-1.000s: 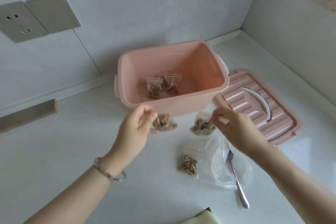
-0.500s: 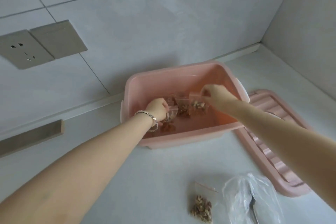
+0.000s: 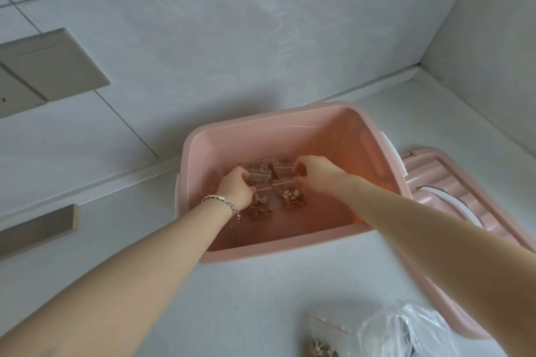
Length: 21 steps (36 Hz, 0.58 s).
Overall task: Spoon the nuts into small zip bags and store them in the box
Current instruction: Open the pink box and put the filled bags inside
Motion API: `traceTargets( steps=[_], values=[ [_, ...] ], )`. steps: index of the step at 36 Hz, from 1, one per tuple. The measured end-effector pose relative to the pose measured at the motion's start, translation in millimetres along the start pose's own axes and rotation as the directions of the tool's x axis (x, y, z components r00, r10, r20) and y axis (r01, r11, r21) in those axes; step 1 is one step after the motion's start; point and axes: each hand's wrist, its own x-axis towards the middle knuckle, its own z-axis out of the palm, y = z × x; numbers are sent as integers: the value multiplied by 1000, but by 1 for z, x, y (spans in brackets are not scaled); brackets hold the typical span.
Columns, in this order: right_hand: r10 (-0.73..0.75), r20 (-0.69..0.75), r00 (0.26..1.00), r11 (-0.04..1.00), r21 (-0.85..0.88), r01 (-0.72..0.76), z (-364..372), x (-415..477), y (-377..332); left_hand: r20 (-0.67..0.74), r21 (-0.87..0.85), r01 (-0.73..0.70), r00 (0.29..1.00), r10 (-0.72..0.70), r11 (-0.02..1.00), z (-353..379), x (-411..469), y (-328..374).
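**Fig.** In the box (image 3: 275, 252), your left hand (image 3: 236, 188) and right hand (image 3: 314, 172) each pinched a nut bag (image 3: 291, 198) by its top. Another bag (image 3: 322, 350) lay outside, nearer your right arm.

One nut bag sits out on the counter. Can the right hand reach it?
Probably yes: the right hand need only lift over the box rim; the nut bag lies uncovered beside the plastic bag.

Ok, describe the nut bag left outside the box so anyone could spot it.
From the open pink plastic box, come toward the camera across the white counter. At the bottom edge, left of the crumpled clear plastic bag, lies a small clear zip bag of brown nuts. Unlike the other nut bags, it's outside the box.
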Motion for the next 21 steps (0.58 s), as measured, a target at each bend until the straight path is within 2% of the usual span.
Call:
traceTargets(
  steps=[2, 5, 8, 11, 13, 15, 18, 21],
  values=[
    [-18, -65, 998, 1000, 1, 18, -8, -14, -4, 4, 37, -72, 997, 71, 997, -10, -17, 5],
    [-94, -217, 972, 993, 56, 109, -20, -51, -15, -29, -8, -241, 970, 240, 971, -27, -58, 10],
    [-184, -315, 931, 964, 125, 233, -26, -105, -27, -139, 53, -414, 898, 417, 909, -38, -104, 0],
    [-248, -324, 913, 944, 129, 303, -16, -160, -31, -164, 169, -514, 827, 538, 841, -36, -138, -23],
    [-225, -247, 943, 954, 141, 265, 0, -186, -29, -158, 311, -558, 768, 621, 769, -30, -147, -41],
    [-148, -78, 986, 982, 111, 156, 24, -200, -22, -185, 407, -554, 728, 660, 726, -20, -147, -57],
    [-18, 142, 990, 998, -57, 26, 64, -203, -6, -260, 414, -551, 691, 675, 724, -10, -146, -66],
    [103, 250, 963, 979, -198, -54, 99, -200, 9, -317, 389, -564, 660, 681, 728, -7, -143, -68]
  ],
)
